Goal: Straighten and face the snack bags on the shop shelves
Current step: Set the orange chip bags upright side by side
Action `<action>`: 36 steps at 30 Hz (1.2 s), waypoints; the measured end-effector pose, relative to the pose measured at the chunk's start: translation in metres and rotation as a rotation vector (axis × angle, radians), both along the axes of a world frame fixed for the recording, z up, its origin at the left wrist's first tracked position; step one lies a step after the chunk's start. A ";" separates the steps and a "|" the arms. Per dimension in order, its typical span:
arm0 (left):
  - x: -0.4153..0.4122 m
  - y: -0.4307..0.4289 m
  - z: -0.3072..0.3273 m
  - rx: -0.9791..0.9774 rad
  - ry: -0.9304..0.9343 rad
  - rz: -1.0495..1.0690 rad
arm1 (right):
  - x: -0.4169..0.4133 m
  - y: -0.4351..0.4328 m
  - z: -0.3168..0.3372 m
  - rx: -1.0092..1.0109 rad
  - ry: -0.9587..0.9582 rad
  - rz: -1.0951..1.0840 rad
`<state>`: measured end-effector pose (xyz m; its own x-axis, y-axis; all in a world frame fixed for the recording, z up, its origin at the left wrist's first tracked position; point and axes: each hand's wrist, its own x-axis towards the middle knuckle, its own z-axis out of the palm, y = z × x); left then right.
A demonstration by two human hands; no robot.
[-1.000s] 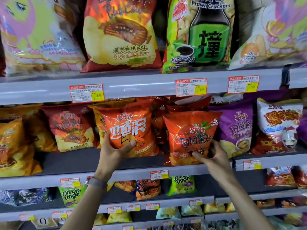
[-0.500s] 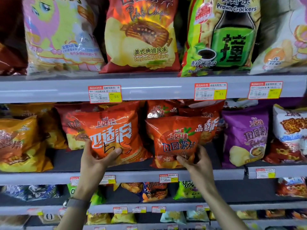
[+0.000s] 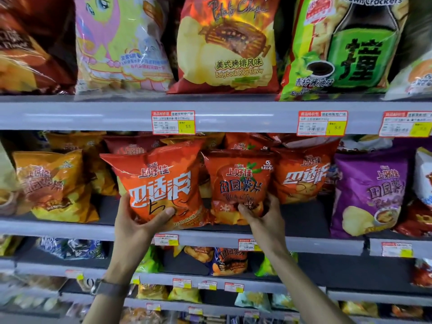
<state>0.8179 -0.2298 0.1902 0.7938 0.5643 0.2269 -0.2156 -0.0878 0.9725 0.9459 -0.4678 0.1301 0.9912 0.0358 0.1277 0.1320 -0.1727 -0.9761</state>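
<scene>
Head view, middle shelf (image 3: pixel 70 228): left hand (image 3: pixel 138 220) grips the tilted orange Oishi bag (image 3: pixel 161 183) by its lower edge, right hand (image 3: pixel 264 213) grips the red potato-chip bag (image 3: pixel 238 183) beside it (best stood upright, labels forward, flush with the shelf lip).

We see glossy, crinkled plastic film on the orange bag (image 3: pixel 161 183) and on the red bag (image 3: pixel 238 185) at its three o'clock; the purple bag (image 3: pixel 369 190) further toward three o'clock shines alike; the pony bag (image 3: pixel 121 43) at eleven o'clock is clear film with sharp glints; the shelf edge (image 3: pixel 93 115) looks smooth, satin grey metal; its price labels (image 3: pixel 173 122) are matt paper; the watch strap (image 3: pixel 109 288) at seven o'clock looks matt
</scene>
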 end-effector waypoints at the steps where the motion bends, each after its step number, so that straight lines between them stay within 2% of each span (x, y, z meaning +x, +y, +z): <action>1: -0.001 -0.001 0.000 -0.002 0.006 -0.007 | 0.001 0.001 0.001 0.001 -0.001 -0.006; 10: -0.004 -0.051 0.007 0.033 0.045 -0.144 | -0.009 -0.023 0.003 -0.035 -0.009 0.086; 15: -0.004 -0.103 -0.003 0.060 0.087 -0.228 | -0.060 -0.065 0.023 0.263 0.039 0.216; 17: 0.002 -0.124 -0.008 0.075 0.100 -0.261 | -0.077 -0.080 0.023 0.241 0.080 0.340; 19: 0.012 -0.143 -0.013 0.103 0.109 -0.283 | -0.083 -0.090 0.023 0.172 0.096 0.376; 25: 0.060 -0.187 -0.024 0.151 0.121 -0.405 | -0.058 -0.127 0.021 -0.069 -0.046 0.130; 27: 0.077 -0.197 -0.028 0.180 0.117 -0.435 | -0.045 -0.137 0.022 -0.071 -0.047 0.090; 31: 0.098 -0.210 -0.037 0.416 0.116 -0.389 | -0.023 -0.155 0.023 -0.050 -0.017 0.016; 36: 0.108 -0.214 -0.044 0.466 0.196 -0.413 | -0.007 -0.160 0.010 -0.130 -0.029 -0.023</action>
